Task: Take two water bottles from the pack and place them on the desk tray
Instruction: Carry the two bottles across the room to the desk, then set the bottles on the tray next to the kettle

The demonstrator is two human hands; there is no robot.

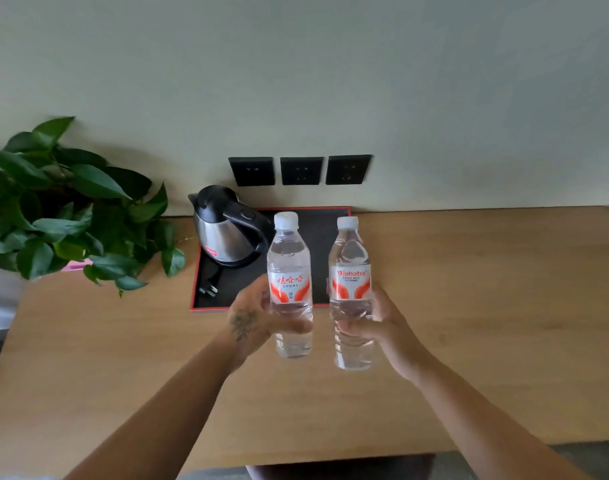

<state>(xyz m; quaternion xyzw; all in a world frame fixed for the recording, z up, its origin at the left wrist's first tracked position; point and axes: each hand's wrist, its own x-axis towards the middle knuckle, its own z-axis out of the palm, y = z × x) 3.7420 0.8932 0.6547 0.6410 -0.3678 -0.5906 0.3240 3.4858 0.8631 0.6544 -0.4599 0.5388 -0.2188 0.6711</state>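
Both bottles point(290, 282) point(352, 289): clear, white caps, white-and-orange labels. Behind them, tray point(317, 237) black with red rim; kettle point(227, 230) steel and black.

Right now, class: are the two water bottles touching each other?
Apart. The head view shows bare desk and tray between the left bottle and the right bottle.

Two clear bottles point(289, 285) — upright (white-capped), held above tray point(317, 237).

Pale wall point(330, 81) with three black sockets point(301, 170) above wooden desk point(486, 289).
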